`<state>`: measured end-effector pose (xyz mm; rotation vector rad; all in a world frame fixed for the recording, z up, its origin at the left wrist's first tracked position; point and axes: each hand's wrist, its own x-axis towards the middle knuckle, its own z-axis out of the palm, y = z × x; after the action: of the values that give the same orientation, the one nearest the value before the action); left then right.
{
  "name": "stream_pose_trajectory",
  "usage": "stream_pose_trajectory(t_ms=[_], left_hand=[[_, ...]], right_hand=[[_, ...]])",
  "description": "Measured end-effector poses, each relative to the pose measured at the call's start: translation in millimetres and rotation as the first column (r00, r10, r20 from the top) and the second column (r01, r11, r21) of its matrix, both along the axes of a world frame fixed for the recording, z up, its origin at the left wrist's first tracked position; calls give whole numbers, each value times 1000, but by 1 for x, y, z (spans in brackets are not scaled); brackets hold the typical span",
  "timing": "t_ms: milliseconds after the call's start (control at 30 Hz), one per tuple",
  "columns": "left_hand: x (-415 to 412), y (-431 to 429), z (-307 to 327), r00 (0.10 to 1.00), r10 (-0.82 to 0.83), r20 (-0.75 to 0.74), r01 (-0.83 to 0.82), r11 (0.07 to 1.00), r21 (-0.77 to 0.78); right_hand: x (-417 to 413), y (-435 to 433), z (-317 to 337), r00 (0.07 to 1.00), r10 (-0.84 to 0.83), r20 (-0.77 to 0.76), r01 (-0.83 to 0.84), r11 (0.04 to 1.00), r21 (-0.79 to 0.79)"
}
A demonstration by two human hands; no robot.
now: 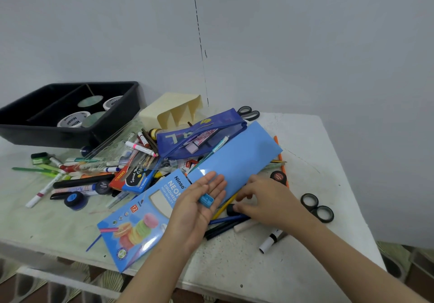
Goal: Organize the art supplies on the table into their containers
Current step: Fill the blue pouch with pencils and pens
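The white table (317, 138) carries a black tray (70, 136) at far left holding 4 tape rolls (72, 119). A long blue pencil box (141, 227) lies open across the middle, with a blue pouch (185, 136) and a cream holder (164, 112) beyond it. Loose pens (82, 176) are heaped at left. The left hand (199, 199) lies palm up over the box, fingers straight, a small blue sharpener (206, 200) resting on them. Just right of it, the right hand (265, 199) curls its fingers round a black stub (231, 210) among pencils.

You face a white speckled worktop (310, 138) against a grey wall (317, 44), patterned floor (47, 288) below its edge.
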<state>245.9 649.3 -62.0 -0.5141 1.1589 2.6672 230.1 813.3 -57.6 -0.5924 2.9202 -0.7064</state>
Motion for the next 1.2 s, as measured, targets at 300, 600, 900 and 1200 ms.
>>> stream_pose_trajectory(t_ms=[300, 600, 900, 1200], left_hand=[[1, -1, 3, 1000, 14, 20, -14, 1000, 4], [4, 20, 12, 976, -213, 46, 211, 977, 41], [-5, 29, 11, 981, -152, 124, 150, 988, 25], [-21, 41, 16, 966, -244, 86, 242, 970, 30]], right_hand=[[-4, 4, -2, 1000, 3, -8, -4, 995, -97], [-8, 13, 11, 991, -69, -118, 13, 905, -425], [-60, 85, -7, 847, -522, -101, 504, 849, -159], [-73, 97, -14, 910, -412, 39, 413, 896, -163]])
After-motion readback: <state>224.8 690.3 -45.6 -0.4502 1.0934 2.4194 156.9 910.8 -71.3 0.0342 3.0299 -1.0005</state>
